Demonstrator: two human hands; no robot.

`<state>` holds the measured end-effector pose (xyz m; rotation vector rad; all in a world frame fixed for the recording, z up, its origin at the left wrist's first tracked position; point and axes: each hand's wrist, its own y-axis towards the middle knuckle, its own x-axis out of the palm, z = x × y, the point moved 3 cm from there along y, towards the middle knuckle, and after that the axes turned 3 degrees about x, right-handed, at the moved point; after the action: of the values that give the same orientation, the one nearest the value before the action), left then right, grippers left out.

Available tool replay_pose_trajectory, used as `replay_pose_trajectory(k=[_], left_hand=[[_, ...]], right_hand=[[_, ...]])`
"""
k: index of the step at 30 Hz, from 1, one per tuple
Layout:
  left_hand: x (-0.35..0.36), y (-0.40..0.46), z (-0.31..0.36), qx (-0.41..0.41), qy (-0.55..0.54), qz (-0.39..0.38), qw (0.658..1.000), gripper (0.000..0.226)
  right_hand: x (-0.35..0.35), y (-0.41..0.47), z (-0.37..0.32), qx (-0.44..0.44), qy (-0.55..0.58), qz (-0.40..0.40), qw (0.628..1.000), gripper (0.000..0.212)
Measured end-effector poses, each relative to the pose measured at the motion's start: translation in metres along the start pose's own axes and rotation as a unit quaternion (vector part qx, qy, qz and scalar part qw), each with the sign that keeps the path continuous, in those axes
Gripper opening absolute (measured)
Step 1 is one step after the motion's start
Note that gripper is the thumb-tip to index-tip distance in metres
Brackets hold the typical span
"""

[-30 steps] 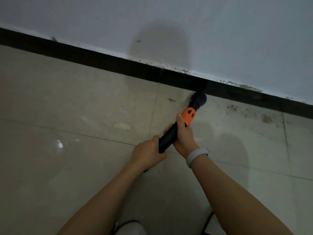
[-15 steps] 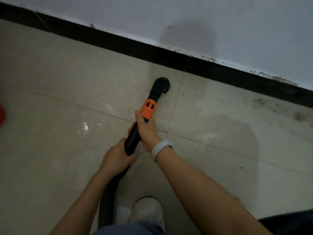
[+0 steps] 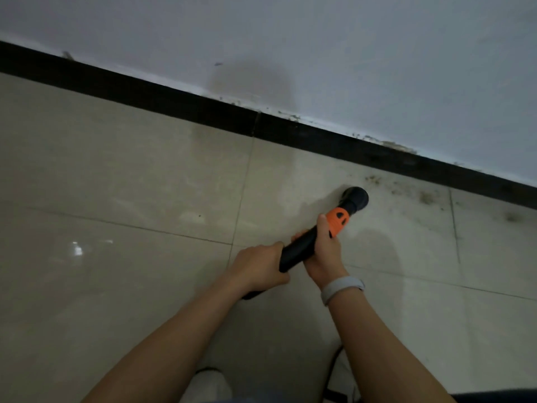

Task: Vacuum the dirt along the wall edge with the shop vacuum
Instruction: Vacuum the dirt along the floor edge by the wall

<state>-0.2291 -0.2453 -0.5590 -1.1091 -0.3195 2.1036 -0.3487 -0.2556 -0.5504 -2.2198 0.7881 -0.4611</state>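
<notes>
A: Where is the vacuum wand (image 3: 299, 248)?
B: Right of the frame's centre, slanting up to the right. Its black nozzle (image 3: 355, 199) sits on the floor tile (image 3: 145, 184), short of the black baseboard (image 3: 319, 138).
A: And the hands?
B: Both wrap the wand. The left hand (image 3: 258, 267) clasps the lower black tube; the right hand (image 3: 322, 251), with a pale wristband (image 3: 341, 288), grips just above it, thumb beside the orange collar (image 3: 337, 221).
A: The dirt?
B: Brown dirt specks (image 3: 425, 196) lie right of the nozzle, near the baseboard, apart from it. More grime lines the wall (image 3: 348, 53) edge above.
</notes>
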Motion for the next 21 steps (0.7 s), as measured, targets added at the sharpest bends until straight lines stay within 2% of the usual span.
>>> replay_pose_trajectory(k=[3,7,10,16,17,20,21], left_hand=[[-0.003,-0.002,-0.005,-0.02,-0.006,0.034,0.999,0.03],[-0.011,-0.039,-0.046,-0.089,-0.08,0.064,0.991,0.029],[-0.013,-0.088,-0.09,-0.158,-0.147,0.094,0.972,0.041],[-0.004,-0.206,-0.153,-0.289,-0.183,0.191,0.92,0.073],[-0.003,-0.221,-0.158,-0.307,-0.182,0.201,0.912,0.071],[0.006,-0.249,-0.166,-0.346,-0.188,0.205,0.896,0.045],[0.009,-0.251,-0.165,-0.348,-0.194,0.2,0.895,0.044]], right_hand=[[0.008,0.004,0.002,0.004,0.01,-0.008,1.0,0.023],[0.052,-0.01,0.035,0.012,-0.019,-0.086,0.996,0.024],[0.092,-0.038,0.077,0.022,-0.082,-0.166,0.983,0.022],[0.148,-0.114,0.17,0.108,-0.164,-0.288,0.937,0.027],[0.153,-0.126,0.181,0.128,-0.17,-0.312,0.926,0.026],[0.156,-0.151,0.196,0.178,-0.18,-0.362,0.897,0.023],[0.153,-0.154,0.196,0.186,-0.182,-0.37,0.892,0.022]])
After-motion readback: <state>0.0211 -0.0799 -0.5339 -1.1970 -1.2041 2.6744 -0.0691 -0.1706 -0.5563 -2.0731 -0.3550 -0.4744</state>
